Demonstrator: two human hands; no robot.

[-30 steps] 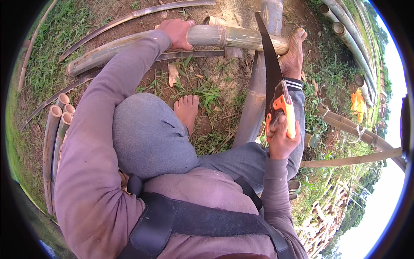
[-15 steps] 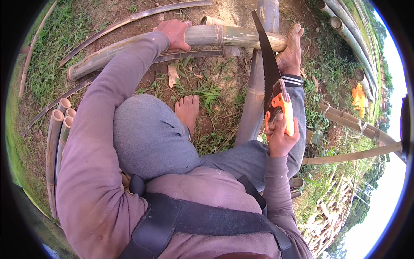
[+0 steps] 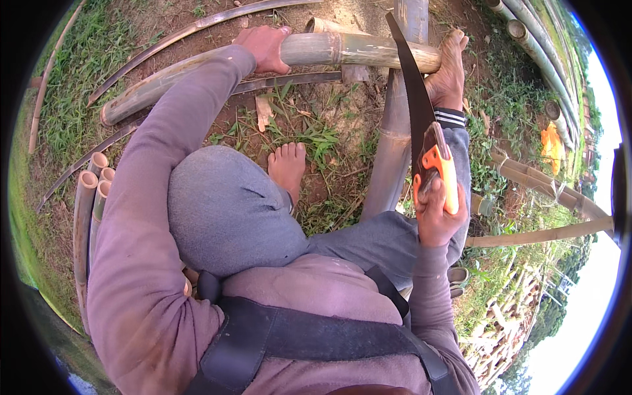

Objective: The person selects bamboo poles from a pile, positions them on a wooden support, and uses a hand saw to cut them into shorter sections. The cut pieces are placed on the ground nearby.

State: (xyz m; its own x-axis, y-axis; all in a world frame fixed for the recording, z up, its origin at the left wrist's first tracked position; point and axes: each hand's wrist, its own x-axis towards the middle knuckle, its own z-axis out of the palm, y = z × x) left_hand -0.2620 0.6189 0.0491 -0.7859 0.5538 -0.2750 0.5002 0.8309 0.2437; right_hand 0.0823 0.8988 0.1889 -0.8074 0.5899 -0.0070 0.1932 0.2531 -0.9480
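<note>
While our left hand [image 3: 264, 49] grips bamboo pole [image 3: 322, 50] lying across log [image 3: 388, 158], end just past log's right edge, our right hand [image 3: 440, 216] grasps orange-handled saw [image 3: 419, 104].

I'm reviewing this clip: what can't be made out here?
All in the head view:
Palm side of the left hand on the bamboo pole: hidden by the back of the hand.
Any cut beneath the saw blade: hidden by the blade.
Part of the orange handle: covered by the right hand.
Upper end of the crossing bamboo: cut off by the top edge.
Stick pile: too small to count.
</note>
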